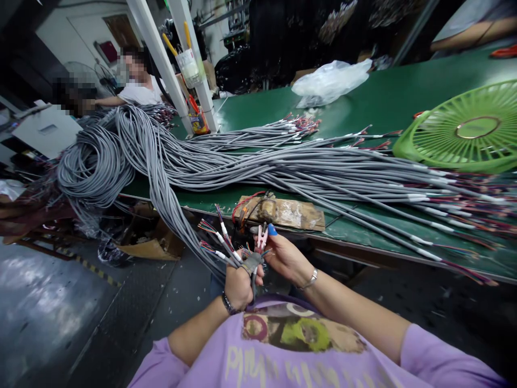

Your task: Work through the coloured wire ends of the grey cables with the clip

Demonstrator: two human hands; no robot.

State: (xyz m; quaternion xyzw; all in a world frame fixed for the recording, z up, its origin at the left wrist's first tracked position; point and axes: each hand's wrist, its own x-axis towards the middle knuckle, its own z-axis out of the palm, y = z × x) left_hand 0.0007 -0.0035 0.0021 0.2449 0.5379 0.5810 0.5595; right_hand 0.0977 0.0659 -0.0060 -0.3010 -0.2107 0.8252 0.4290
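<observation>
My left hand (238, 283) is closed round a bunch of grey cables (218, 245) whose stripped ends fan out into coloured wires above the fist. My right hand (283, 253) pinches a small white clip-like tool (262, 236) at the wire ends, with a blue cap on the forefinger tip. Both hands are held close together just below the front edge of the green table (363, 102). A large mass of grey cables (242, 161) lies across the table and drapes down to my left hand.
A wooden block with red wiring (283, 211) sits at the table edge above my hands. A green fan grille (464, 129) lies at right, a clear plastic bag (331, 81) at the back. White posts (161, 59) stand at left; a seated person (137, 81) is beyond.
</observation>
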